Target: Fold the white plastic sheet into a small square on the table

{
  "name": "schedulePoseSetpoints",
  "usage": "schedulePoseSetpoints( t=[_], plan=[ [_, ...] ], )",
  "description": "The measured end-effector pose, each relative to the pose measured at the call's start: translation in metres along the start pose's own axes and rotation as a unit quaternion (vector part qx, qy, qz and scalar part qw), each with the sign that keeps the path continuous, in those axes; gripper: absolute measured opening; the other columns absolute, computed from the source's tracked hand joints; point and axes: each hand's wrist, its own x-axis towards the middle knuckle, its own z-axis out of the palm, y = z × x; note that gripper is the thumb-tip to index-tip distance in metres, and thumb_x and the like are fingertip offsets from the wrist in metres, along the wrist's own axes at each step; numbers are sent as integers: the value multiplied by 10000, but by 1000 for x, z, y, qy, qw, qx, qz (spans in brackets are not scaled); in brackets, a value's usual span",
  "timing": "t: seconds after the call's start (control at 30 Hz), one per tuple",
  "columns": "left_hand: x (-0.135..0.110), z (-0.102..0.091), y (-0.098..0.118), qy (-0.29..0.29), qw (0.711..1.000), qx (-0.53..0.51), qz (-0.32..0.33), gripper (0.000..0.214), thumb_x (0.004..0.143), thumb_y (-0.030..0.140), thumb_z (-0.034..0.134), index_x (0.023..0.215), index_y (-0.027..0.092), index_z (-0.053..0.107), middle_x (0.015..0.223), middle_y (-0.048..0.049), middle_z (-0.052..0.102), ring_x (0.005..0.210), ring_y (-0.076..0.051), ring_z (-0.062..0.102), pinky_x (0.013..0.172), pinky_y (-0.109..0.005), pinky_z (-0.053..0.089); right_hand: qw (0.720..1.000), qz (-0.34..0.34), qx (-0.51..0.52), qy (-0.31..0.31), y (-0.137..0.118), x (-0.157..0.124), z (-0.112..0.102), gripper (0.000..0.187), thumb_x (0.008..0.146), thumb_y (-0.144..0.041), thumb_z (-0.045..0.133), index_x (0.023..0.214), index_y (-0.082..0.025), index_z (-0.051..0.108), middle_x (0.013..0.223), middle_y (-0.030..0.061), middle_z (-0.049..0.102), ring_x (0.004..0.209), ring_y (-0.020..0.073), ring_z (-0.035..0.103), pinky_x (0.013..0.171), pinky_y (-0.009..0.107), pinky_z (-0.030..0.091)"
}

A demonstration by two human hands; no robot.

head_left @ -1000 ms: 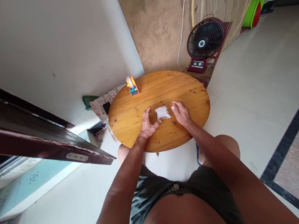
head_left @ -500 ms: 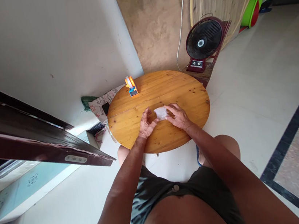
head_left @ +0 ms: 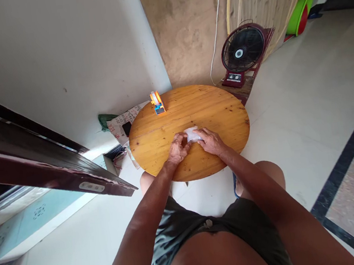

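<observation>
A small, whitish, soft-looking packet [head_left: 192, 134] lies on the oval wooden table [head_left: 204, 103] between my two hands. My left hand [head_left: 179, 148] has its fingers curled at the packet's left edge, with thumb and fingertips close together on it. My right hand [head_left: 211, 140] grips the packet's right side, fingers over the far edge and thumb at the near corner. What the packet contains cannot be made out. At the table's far left edge stands an orange and blue tape dispenser [head_left: 157, 103], apart from both hands.
A dark red fan [head_left: 239, 53] stands beyond the table's far right. To the left, a black phone-like object [head_left: 127, 128] lies on printed cardboard [head_left: 117, 129]. A dark wooden door edge [head_left: 112, 184] juts in from the left. My knees are under the near edge.
My left hand has moved right, and its spread fingers have closed in on the packet's left edge. My right hand's fingers have come down further over the packet. The view has shifted slightly.
</observation>
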Motion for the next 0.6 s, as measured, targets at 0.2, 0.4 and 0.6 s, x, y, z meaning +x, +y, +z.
schedulePoseSetpoints(
  t=[0.2,0.4,0.6],
  plan=[
    [6,4,-4,-9,1000,-11,-10,362,836,267,717,1177,201,614,1224,-117,601,1125,-245,623,1013,-418,529,1000,-1,2,7,1,1,1,536,882,-142,576,1413,-208,553,1288,119,674,1182,283,634,1045,436,530],
    [7,4,2,-24,999,-26,-39,367,853,344,708,1185,195,658,1256,-125,592,1136,-249,613,1026,-413,529,1000,8,-4,6,2,2,2,535,877,-149,568,1408,-215,555,1277,116,685,1162,282,642,1028,433,536],
    [9,7,6,-28,997,-31,-57,376,859,371,705,1183,185,666,1249,-120,573,1055,-235,621,996,-397,543,1000,10,-13,6,1,2,2,529,864,-153,576,1389,-216,571,1265,114,691,1160,289,635,1012,432,539]
  ],
)
